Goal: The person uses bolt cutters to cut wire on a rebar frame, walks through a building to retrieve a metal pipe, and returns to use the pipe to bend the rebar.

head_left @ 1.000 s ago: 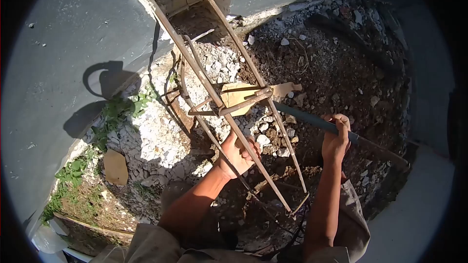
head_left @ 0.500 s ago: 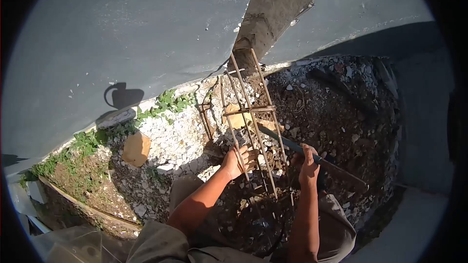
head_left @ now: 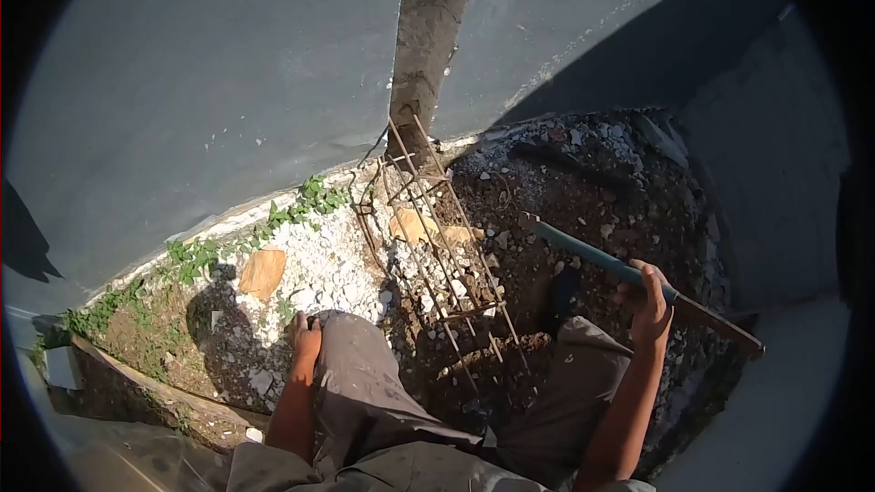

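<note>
My right hand (head_left: 649,305) is closed around a long bar with a teal middle (head_left: 592,258) and rusty, flat-looking ends, held at a slant right of the cage. My left hand (head_left: 306,339) is beside my left knee, its fingers curled, and nothing shows in it. A rebar cage (head_left: 444,260) of thin rusty rods with square ties stands between my legs, below the wall's bare concrete strip. Neither hand touches the cage. A smaller rusty bent rod (head_left: 366,219) lies to its left.
A grey wall (head_left: 228,82) with a bare concrete strip (head_left: 433,27) rises ahead. White rubble (head_left: 328,264), dark soil (head_left: 583,200), a tan stone (head_left: 262,273) and green weeds (head_left: 310,200) cover the ground. A plastic sheet (head_left: 137,456) lies at lower left.
My left hand has left the cage's rods and moved left to my knee. My right hand has carried the bar right, away from the cage. The view has shifted.
</note>
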Motion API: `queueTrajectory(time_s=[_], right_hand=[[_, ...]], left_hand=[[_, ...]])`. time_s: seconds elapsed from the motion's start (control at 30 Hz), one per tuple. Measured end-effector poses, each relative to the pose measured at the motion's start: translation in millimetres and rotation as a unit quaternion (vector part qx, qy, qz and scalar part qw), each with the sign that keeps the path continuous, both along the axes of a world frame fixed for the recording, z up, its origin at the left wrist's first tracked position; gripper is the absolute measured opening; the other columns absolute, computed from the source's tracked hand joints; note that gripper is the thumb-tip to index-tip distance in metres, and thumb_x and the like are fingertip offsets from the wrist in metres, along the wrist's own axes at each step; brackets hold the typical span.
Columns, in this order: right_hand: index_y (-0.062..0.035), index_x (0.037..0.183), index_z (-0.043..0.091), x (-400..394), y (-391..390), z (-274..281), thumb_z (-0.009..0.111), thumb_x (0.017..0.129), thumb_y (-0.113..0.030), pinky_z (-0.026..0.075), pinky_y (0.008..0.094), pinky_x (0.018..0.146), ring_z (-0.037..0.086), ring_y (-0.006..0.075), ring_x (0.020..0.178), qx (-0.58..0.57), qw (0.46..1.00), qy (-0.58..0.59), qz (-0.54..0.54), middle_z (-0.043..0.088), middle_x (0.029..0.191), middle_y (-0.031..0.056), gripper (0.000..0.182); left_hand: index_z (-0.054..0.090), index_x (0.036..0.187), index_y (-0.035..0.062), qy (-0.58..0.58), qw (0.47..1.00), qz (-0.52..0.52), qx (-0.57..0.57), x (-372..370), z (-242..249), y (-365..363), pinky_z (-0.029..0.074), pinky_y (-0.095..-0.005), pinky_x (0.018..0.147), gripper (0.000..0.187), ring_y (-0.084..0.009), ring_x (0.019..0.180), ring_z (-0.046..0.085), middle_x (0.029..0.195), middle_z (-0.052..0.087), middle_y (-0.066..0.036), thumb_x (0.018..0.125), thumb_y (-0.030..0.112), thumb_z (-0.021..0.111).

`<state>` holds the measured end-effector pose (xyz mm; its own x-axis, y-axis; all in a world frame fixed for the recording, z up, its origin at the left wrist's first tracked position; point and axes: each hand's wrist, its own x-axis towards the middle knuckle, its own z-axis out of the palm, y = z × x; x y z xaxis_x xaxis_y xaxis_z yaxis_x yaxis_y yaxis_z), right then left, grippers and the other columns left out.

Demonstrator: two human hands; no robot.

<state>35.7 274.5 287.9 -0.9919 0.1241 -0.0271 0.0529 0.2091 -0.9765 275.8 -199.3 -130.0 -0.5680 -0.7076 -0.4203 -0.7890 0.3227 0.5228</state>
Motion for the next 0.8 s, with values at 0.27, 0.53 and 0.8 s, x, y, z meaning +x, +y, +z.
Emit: queueTrajectory(time_s=[0.27, 0.53, 0.8], right_hand=[[0.0027, 0.101, 0.063, 68.9, 70.2, -27.3, 0.055, 0.091, -0.030, 0.053, 0.0320, 0.058, 0.061, 0.0200, 0.060, -0.188, 0.980, 0.054, 0.032, 0.064, 0.073, 0.0127, 0.035], [0.0007, 0.091, 0.063, 98.8, 64.3, -39.8, 0.047, 0.091, -0.031, 0.043, 0.0349, 0.052, 0.052, 0.0215, 0.049, -0.273, 0.962, 0.015, -0.028, 0.058, 0.060, 0.0115, 0.036], [0.0013, 0.078, 0.062, 76.8, 29.7, -25.4, 0.052, 0.090, -0.032, 0.034, 0.0317, 0.037, 0.039, 0.0162, 0.034, -0.288, 0.951, -0.090, -0.070, 0.047, 0.046, 0.0075, 0.036]], left_hand=[[0.027, 0.149, 0.0228, -0.168, 0.982, -0.059, 0.060, -14.7, 18.9, 6.1, 0.019, -0.0474, 0.116, 0.068, -0.0406, 0.141, 0.017, 0.154, 0.019, -0.017, 0.089, 0.034, 0.058], [0.020, 0.151, 0.0129, -0.163, 0.961, -0.219, -0.035, -5.9, 57.9, 23.4, 0.032, -0.0416, 0.110, 0.068, -0.0321, 0.142, 0.022, 0.143, 0.043, -0.017, 0.091, 0.017, 0.052], [0.033, 0.147, 0.0155, -0.174, 0.965, -0.198, -0.016, 6.0, 33.5, 12.0, 0.021, -0.0399, 0.116, 0.053, -0.0326, 0.142, 0.018, 0.155, 0.021, -0.013, 0.095, 0.017, 0.047]])
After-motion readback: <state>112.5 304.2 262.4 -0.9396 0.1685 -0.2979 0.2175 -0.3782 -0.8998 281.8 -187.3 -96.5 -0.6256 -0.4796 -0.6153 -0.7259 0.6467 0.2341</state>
